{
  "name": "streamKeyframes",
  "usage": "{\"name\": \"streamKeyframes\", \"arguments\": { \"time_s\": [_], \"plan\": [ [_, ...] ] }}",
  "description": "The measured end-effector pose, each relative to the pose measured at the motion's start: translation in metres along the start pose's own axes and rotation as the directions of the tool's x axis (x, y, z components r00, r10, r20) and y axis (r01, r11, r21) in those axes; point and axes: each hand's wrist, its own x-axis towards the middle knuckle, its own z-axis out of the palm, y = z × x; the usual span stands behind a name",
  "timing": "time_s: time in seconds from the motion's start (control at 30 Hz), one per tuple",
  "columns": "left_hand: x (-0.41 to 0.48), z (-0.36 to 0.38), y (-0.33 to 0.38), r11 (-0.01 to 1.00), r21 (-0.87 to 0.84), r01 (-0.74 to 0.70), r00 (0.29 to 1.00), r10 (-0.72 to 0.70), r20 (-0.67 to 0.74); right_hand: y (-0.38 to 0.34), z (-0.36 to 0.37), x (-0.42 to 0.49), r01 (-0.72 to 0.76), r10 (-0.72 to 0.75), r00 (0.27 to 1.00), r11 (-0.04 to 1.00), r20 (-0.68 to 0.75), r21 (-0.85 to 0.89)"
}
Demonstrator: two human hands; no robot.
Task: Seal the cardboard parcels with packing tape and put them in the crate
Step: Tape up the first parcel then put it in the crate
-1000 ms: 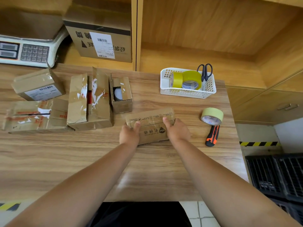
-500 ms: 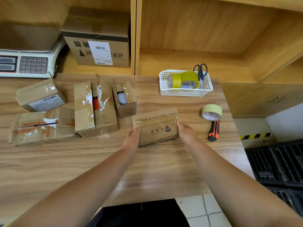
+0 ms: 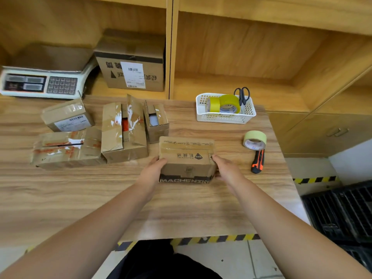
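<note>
While the left hand (image 3: 154,171) and right hand (image 3: 226,168) clamp their fingers on either end of the small brown cardboard parcel (image 3: 187,158), it looks taped. The black slatted plastic crate (image 3: 342,210) waits well right of the fingers. Beyond the left fingers, open brown cardboard boxes (image 3: 124,135) seem unsealed.

Forearms, left hand (image 3: 153,171) & right hand (image 3: 228,171) all bare; black garment (image 3: 161,260) at btm.

Taped brown parcel (image 3: 187,158) central on table (image 3: 181,208); tape roll (image 3: 254,139) flat to its rt; black crate (image 3: 342,214) lower rt.
</note>
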Motion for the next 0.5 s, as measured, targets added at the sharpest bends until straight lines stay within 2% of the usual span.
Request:
{"name": "streamKeyframes", "arguments": {
  "time_s": [0.23,0.5],
  "plan": [
    [-0.047,-0.003,-0.031,0.997,-0.047,-0.065,0.994,0.060,-0.091,0.027,-0.008,-0.034,0.101,-0.101,0.995,0.994,0.016,-0.028],
    [-0.102,-0.041,-0.083,0.986,-0.138,-0.096,0.987,0.076,-0.139,0.049,0.023,-0.078,0.229,-0.210,0.966,0.965,0.149,-0.124]
  ]
}}
